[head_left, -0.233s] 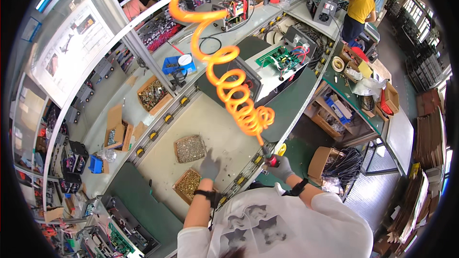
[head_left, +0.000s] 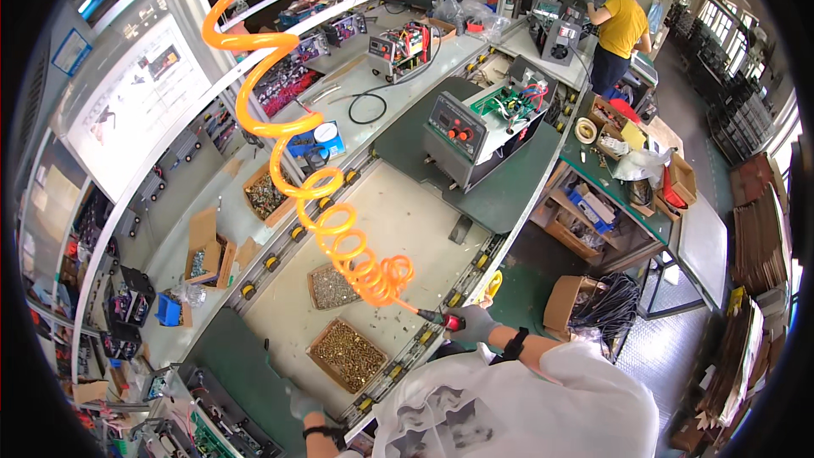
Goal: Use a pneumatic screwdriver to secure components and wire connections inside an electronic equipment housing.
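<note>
My right hand (head_left: 476, 326), in a grey glove, grips a red and black air screwdriver (head_left: 453, 321) over the near rail of the line. An orange coiled hose (head_left: 348, 242) runs from the tool up and to the left. My left hand (head_left: 303, 404), also gloved, is smeared by motion at the edge of the green board (head_left: 246, 348); its fingers cannot be made out. Right of it lies a box of brass-coloured screws (head_left: 348, 354). Just beyond stands a box of grey screws (head_left: 332, 287). Both boxes rest on the pale work surface (head_left: 407, 237).
A grey-black machine with an exposed circuit board (head_left: 475, 131) stands on a farther green board. Open chassis (head_left: 216, 403) lie at the near left. A roller rail (head_left: 424, 331) edges the line. Right are a cable carton (head_left: 570, 298) and a person in yellow (head_left: 623, 21).
My left hand has moved from beside the screw boxes toward the near left. My right hand and the tool have shifted slightly left and down; the hose has swung left, uncovering the machine.
</note>
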The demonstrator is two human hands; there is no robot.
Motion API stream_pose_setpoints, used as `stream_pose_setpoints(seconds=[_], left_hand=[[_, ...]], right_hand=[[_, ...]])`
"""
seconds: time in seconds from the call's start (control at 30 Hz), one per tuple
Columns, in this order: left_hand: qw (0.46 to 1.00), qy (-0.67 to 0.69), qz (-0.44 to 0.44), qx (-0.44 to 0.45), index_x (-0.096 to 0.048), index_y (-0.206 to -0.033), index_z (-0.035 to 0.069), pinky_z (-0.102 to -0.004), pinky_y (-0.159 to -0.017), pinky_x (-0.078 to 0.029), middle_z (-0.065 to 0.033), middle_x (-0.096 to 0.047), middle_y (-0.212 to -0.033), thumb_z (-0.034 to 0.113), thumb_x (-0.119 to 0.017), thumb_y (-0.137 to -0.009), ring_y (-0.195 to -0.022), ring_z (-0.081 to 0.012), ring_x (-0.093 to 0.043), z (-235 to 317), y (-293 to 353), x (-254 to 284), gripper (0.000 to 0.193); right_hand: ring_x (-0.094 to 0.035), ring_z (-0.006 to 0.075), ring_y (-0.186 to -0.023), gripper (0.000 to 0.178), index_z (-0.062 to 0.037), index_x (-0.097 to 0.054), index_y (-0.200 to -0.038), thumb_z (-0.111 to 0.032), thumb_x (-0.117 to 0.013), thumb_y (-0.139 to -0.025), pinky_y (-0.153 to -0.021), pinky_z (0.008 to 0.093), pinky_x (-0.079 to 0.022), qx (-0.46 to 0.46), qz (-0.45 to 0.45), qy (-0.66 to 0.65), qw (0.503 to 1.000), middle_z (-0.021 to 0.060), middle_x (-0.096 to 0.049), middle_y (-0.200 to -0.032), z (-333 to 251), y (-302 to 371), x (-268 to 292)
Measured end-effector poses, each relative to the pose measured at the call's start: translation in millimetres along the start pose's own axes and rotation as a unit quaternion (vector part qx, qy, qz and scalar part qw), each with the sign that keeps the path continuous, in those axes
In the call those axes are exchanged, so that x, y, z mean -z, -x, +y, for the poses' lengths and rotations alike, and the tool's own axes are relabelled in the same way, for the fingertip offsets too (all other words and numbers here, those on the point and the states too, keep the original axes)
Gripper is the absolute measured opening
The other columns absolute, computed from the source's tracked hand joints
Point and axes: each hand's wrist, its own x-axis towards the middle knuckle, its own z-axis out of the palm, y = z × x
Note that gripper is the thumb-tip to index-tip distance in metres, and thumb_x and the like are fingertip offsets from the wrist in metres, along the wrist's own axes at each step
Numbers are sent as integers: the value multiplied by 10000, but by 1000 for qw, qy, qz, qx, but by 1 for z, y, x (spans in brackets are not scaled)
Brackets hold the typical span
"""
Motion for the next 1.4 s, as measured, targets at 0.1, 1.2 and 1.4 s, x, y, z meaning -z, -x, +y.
stream_pose_setpoints(seconds=[0.1,1.2,1.4], left_hand=[[992,-40,-116,33,-242,-1378,-60,-342,-848,-506,-171,-579,-1205,489,-701,-702,-1063,-268,-602,-82,41,-15,985],[989,114,-86,-32,-101,-1362,-176,-333,-802,-514,-193,-627,-1099,526,-764,-613,-978,-273,-636,33,92,-39,1222],[990,117,-30,-75,-358,-1287,-144,-344,-801,-512,-181,-639,-1080,544,-741,-630,-969,-271,-641,80,119,-17,1026]], right_hand=[[-632,299,-851,498,-140,-625,-1090,-394,-709,-670,-762,375,-492,22,-68,27,997,132,-659,-905,-22,-1,-12],[-624,285,-777,440,-106,-629,-1036,-332,-716,-669,-735,362,-479,55,-85,51,993,135,-647,-837,-65,38,-61],[-619,286,-825,458,-85,-620,-1034,-341,-726,-670,-757,365,-472,47,-81,33,995,140,-642,-874,-41,58,-41]])
